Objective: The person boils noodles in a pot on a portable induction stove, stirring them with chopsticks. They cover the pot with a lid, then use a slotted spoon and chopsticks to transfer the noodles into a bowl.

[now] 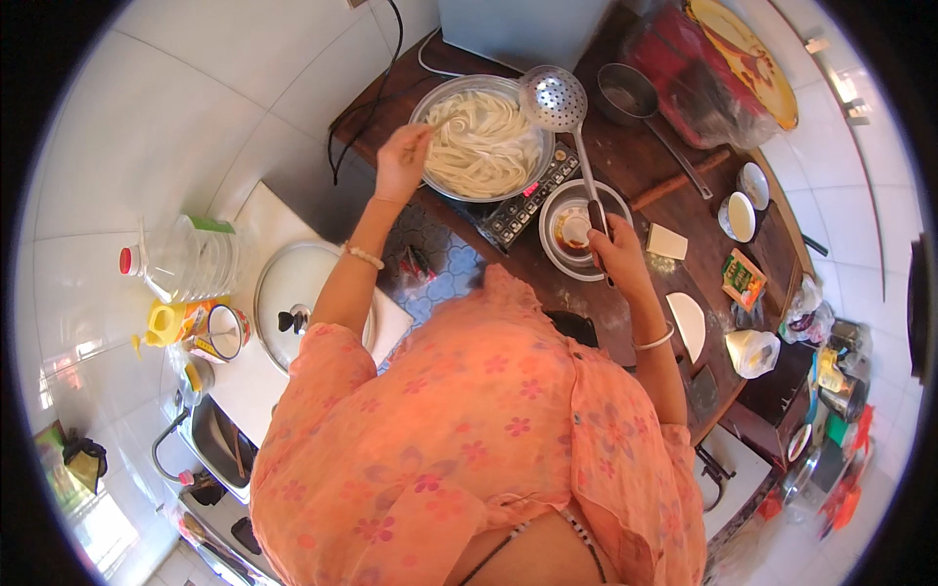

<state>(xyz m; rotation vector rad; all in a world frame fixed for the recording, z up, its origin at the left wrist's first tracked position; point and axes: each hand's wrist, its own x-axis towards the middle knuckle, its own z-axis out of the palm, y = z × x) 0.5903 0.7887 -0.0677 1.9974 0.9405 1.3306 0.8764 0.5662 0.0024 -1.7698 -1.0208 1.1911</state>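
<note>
A wide metal pot [419,110] full of broad pale noodles [484,150] stands on an induction cooker [527,198] with a lit red display. At the pot's left rim, my left hand [403,157] is closed around thin sticks, apparently chopsticks, whose tips reach into the noodles. My right hand [619,253] grips the dark handle of a perforated metal skimmer [553,99]. The skimmer's head is above the pot's right rim, and its handle crosses over a steel bowl [551,245] with some brown liquid inside.
A small dark saucepan [626,91] and a wooden rolling pin [678,179] lie to the right, near two small bowls [736,217], a seasoning packet [744,278] and a white half-round scraper [687,326]. Leftward are a glass lid [293,286] and a plastic jug [194,256]. A black cable [366,121] hangs behind.
</note>
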